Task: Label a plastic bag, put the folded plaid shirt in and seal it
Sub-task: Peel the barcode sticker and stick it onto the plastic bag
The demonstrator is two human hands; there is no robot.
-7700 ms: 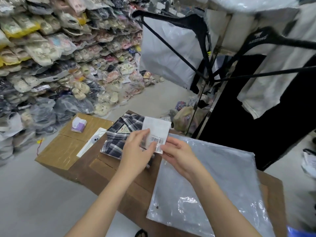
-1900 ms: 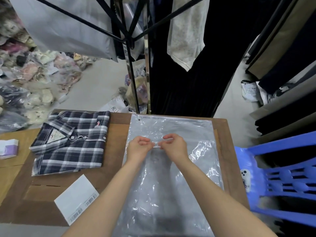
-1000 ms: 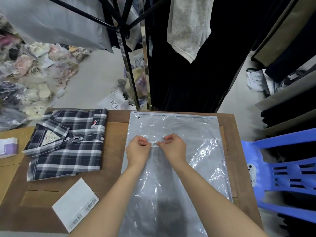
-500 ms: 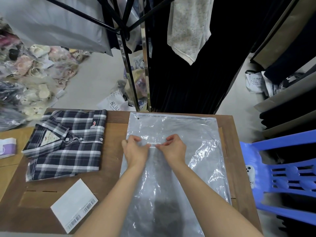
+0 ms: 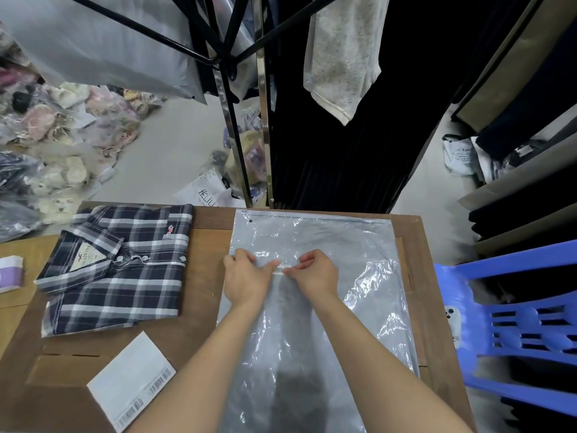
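A clear plastic bag point(image 5: 359, 245) lies flat on the brown cardboard surface point(image 5: 206, 276), its zip edge at the far side. A small barcode label point(image 5: 281, 269) lies on the bag's upper middle. My left hand point(image 5: 248, 279) rests flat on the bag with its fingers spread, the thumb pressing on the label's left end. My right hand point(image 5: 315, 271) has its fingers curled, fingertips on the label's right end. The folded plaid shirt point(image 5: 125, 264) lies to the left of the bag, collar facing left.
A white sheet of barcode stickers point(image 5: 131, 379) lies near the front edge, left of my arm. A purple-and-white roll point(image 5: 11, 273) sits at the far left. A blue plastic chair point(image 5: 515, 323) stands at the right. Hanging garments and a metal rack point(image 5: 262, 104) rise behind.
My left hand has flattened from a pinch and spread onto the bag, pressing the label down. The bag and the shirt have stayed where they were.
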